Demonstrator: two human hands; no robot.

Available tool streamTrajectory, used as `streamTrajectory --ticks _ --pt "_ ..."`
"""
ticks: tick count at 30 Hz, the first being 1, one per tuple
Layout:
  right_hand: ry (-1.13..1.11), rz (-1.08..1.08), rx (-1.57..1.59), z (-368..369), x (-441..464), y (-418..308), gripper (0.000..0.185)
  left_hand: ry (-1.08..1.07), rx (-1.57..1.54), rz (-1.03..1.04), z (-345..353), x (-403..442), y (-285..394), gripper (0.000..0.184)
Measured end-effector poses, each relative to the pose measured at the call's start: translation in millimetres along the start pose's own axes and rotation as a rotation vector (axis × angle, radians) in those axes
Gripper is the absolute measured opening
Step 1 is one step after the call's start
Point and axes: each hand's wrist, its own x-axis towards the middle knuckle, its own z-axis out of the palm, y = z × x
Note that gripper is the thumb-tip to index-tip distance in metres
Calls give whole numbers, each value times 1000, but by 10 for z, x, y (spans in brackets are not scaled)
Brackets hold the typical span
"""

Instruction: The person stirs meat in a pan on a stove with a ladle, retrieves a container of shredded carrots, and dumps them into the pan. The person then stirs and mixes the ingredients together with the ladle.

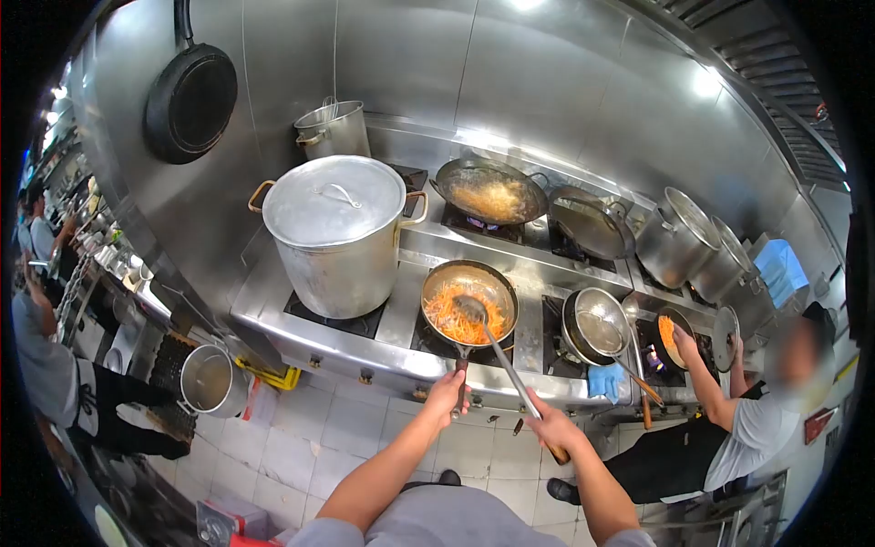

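Observation:
In the head view my left hand (446, 397) is wrapped round the dark handle of a frying pan (497, 284) on the front burner. Shredded orange vegetable, carrot by its look, lies in the pan (443, 310). My right hand (550, 428) grips a long-handled metal ladle (510, 365) near its wooden end. The ladle's bowl rests among the orange shreds, partly covering them. Left of the pan stands a large lidded stockpot (333, 264).
Behind are a wok of frying food (488, 196) over a flame and another wok (588, 223). Stacked pans with a strainer (600, 324) sit to the right. A co-worker (766, 410) holds a lid (725, 337) by another pan. An open pot (208, 378) stands low at left.

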Motion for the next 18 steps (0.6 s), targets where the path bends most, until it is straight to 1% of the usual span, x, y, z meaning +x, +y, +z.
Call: streamTrajectory --ticks 2,5,7,9,11,13,15,16,17,18 --pt "85 -11 -55 7 146 -124 71 4 6 5 -5 -7 2 27" --pt "127 -73 -58 1 -43 -298 71 6 -26 -8 -57 14 -26 26" --pt "103 -89 -64 -50 -325 -232 70 5 -28 7 -55 -64 -21 27" --pt "-110 9 32 -126 -572 -185 69 14 -30 18 -69 -165 -8 28" --pt "-123 10 4 -150 -465 -65 70 -29 -3 21 -79 -218 22 33" --pt "-128 15 -22 -133 -284 28 70 -23 -4 15 -57 -214 32 33" --pt "12 -44 -141 -84 6 -27 71 0 -18 18 -58 -210 21 33" --pt "46 -34 -133 -51 102 -76 72 -19 -19 28 -60 -194 15 33" --pt "29 -53 -140 -27 124 -116 72 -38 -19 46 -78 -163 28 33" --pt "94 -74 -72 -16 118 -154 72 -62 -41 37 -106 -143 37 39"
